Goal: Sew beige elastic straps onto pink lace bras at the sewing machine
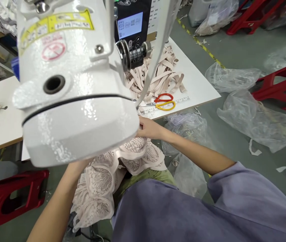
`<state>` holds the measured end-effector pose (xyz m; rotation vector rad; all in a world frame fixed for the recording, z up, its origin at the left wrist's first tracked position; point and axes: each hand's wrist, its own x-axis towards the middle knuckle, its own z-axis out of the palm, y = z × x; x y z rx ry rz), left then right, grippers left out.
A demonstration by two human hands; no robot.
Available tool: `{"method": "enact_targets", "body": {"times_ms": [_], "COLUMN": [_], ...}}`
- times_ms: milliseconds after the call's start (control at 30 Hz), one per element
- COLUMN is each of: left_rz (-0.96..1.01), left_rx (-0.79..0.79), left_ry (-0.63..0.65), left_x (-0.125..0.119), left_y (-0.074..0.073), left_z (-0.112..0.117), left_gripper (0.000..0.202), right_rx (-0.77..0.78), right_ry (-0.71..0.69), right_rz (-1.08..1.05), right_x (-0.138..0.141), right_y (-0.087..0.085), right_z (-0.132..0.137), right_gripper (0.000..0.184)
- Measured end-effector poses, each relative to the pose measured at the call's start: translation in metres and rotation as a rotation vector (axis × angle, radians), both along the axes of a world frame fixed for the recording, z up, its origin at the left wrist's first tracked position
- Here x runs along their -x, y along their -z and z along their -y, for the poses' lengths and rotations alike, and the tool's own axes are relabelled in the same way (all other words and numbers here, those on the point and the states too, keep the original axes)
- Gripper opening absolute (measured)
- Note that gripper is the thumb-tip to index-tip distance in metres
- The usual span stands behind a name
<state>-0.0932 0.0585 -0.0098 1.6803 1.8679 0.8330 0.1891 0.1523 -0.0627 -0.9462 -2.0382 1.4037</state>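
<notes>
Both hands work around the near end of the machine. The right hand [148, 128] is by the right side of its head, fingers bent in toward the lace; its fingertips are hidden, so whether it pinches the fabric cannot be told. Of the left hand [82, 163] only the part by the wrist shows before it disappears behind the head; its grip cannot be told either.

Largest is the white table [201, 84], reaching far and right. Over it stands the white sewing machine [82, 127], its head hiding the needle area. The beige lace cups [101, 181] hang in a joined bunch from below the head, over the lap [158, 176] and down to the left. That weight could well drag on the part at the machine, so it is worth supporting the bunch on the lap, leaving slack and letting the hands steer rather than pull. Lace this openwork probably stretches easily; light, even pressure, with fingertips well clear of the needle, should suit it.

Far right of the head lies a loose heap of beige bands [162, 75], best left apart from the lace. A pale strip [154, 64] slants down past the head's right side and should run untwisted. At the table's near edge, a clear ruler [182, 99] lies beside the scissors [155, 104], within easy reach of the right hand.
</notes>
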Motion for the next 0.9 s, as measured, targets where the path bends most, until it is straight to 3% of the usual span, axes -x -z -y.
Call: {"method": "enact_targets", "body": {"times_ms": [67,167,267,367,467,567,667,733,800,900], "left_rz": [0.002,-0.012,-0.044,-0.091,-0.155,-0.238,-0.337,-0.379,-0.346,-0.252], "left_rx": [0.018,0.040,0.021,0.010,0.011,-0.008,-0.117,-0.281,-0.492,-0.678], "left_ry": [0.019,0.050,0.072,0.102,0.135,0.132,0.011,-0.049,0.076,0.369], "left_x": [0.001,0.000,-0.004,-0.008,-0.009,-0.008,-0.018,-0.035,-0.058,-0.092], "left_y": [0.000,0.001,-0.001,-0.004,-0.007,-0.012,-0.020,-0.027,-0.032,-0.036], "left_z": [0.000,0.000,0.000,-0.002,-0.003,0.005,0.032,0.057,0.079,0.095], "left_gripper": [0.033,0.026,0.021,0.019,0.018,0.017,0.016,0.014,0.024,0.047], "right_rx": [0.113,0.461,0.857,1.002,0.947,0.843,0.698,0.570,0.402,0.146], "right_ry": [0.065,0.120,0.029,-0.005,0.152,0.329,0.451,0.489,0.405,-0.048], "right_rz": [-0.105,-0.280,-0.397,-0.428,-0.478,-0.498,-0.520,-0.528,-0.478,-0.308], "right_x": [-0.002,-0.009,-0.022,-0.034,-0.041,-0.048,-0.056,-0.057,-0.051,-0.027], "right_y": [0.023,0.055,0.076,0.081,0.071,0.050,0.023,0.003,-0.017,-0.045], "right_z": [0.004,0.017,0.029,0.034,0.031,0.027,0.025,0.031,0.044,0.072], "right_gripper": [0.072,0.090,0.090,0.080,0.061,0.047,0.046,0.042,0.031,0.022]}}
